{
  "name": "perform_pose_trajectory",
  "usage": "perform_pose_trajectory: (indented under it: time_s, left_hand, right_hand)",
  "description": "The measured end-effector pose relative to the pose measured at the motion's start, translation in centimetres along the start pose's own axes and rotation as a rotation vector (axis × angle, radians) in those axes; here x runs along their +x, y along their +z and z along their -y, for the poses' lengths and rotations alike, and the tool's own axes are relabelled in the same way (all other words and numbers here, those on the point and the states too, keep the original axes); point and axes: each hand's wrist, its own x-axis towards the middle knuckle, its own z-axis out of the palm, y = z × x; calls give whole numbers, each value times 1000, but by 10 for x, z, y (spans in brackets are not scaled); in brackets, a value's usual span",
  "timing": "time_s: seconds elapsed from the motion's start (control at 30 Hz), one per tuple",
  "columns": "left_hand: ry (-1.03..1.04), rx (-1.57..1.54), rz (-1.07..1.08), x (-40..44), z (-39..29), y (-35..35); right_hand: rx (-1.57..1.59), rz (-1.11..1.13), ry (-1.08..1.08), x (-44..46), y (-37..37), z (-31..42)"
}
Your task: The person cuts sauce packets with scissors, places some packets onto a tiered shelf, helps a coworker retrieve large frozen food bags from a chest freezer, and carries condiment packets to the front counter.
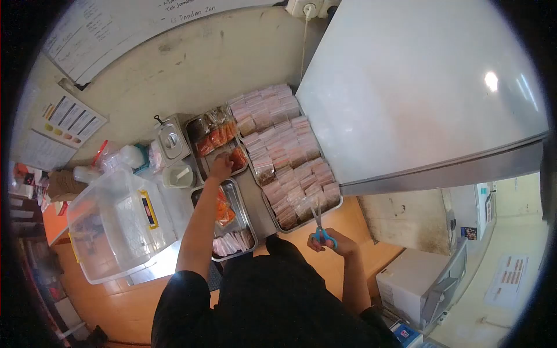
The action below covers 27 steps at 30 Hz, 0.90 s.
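Observation:
My left hand [221,166] reaches into the upper metal tray [203,168], its fingers drawn together at the edge of a clear packet of red food [238,158]. More red-orange packets [216,140] lie in a row just beyond it. In my right hand [333,243] is a pair of scissors [322,235] with blue handles, blades pointing away from me. The blades are beside the nearest tray of pale packets [310,200]. Under my left forearm sits another metal tray [250,223] holding orange packets [224,209] and a row of pale packets [232,242].
Several rows of pale packets [278,145] fill trays along the white panel [418,87]. At left stand a clear plastic box [110,226], a white tub [178,175] and a lidded steel container [172,141]. A cord [304,52] hangs from the wall socket.

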Motion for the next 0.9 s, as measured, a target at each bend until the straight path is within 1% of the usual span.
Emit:
perform_pose_trajectory:
  time_s: [0.07, 0.1, 0.13, 0.17, 0.2, 0.27, 0.3, 0.37, 0.4, 0.43, 0.47, 0.5, 0.53, 0.57, 0.6, 0.63, 0.67, 0.7, 0.73, 0.77, 0.8, 0.83, 0.9]
  left_hand:
    - [150, 69, 241, -1, 3, -20]
    - [149, 70, 237, 6, 30, -10]
    - [148, -92, 275, 17, 73, 12]
    - [148, -253, 310, 24, 97, 24]
    - [147, -255, 303, 16, 78, 8]
    - [-16, -211, 262, -4, 42, -19]
    - [-7, -214, 261, -6, 46, -19]
    - [-183, -486, 391, -3, 53, -21]
    - [-39, -321, 308, -2, 62, -21]
    - [127, -167, 222, 1, 70, -17]
    - [113, -213, 182, -2, 63, -21]
    - [178, -172, 241, 34, 159, 27]
    - [19, -5, 344, 13, 81, -17]
    - [113, 203, 432, 16, 80, -21]
    - [-89, -86, 288, 2, 54, -33]
    - [264, 209, 67, 19, 114, -3]
    - [237, 96, 32, 19, 118, -2]
    - [196, -19, -3, 21, 112, -2]
    - [234, -6, 3, 24, 103, -8]
    - [266, 57, -52, 22, 94, -17]
    - [288, 117, -109, 16, 84, -26]
    - [305, 125, -111, 11, 73, -34]
    - [199, -86, -91, -1, 47, -53]
  right_hand:
    - [-23, 26, 1, 8, -3, 1]
    - [-46, 54, 5, 13, -4, 3]
    - [-50, 58, 4, 18, -3, 7]
    - [-43, 55, -15, 22, -1, 12]
    - [-36, 53, -32, 25, 1, 15]
    - [-47, 64, -27, 29, 0, 17]
    - [-55, 64, -22, 29, 0, 18]
    - [-55, 48, -16, 28, 3, 19]
    - [-51, 30, -9, 25, 4, 20]
    - [-139, 19, -29, 23, -4, 6]
    - [-113, 51, 2, 21, 5, 25]
    - [-79, -33, 33, 16, 5, 11]
    - [5, -22, 56, 14, 6, 12]
    - [-1, -109, 14, 12, 8, 11]
    - [59, -56, -1, 12, 9, 7]
    - [118, 15, -20, 13, 10, 2]
    - [114, 47, -52, 13, 7, -3]
    - [112, 15, -91, 12, 9, -4]
    - [116, 2, -82, 10, 11, -4]
    - [121, -4, -65, 8, 14, -4]
    - [121, -13, -85, 6, 16, -3]
    - [97, -17, -110, 5, 18, -2]
    - [73, -19, -146, 4, 17, -4]
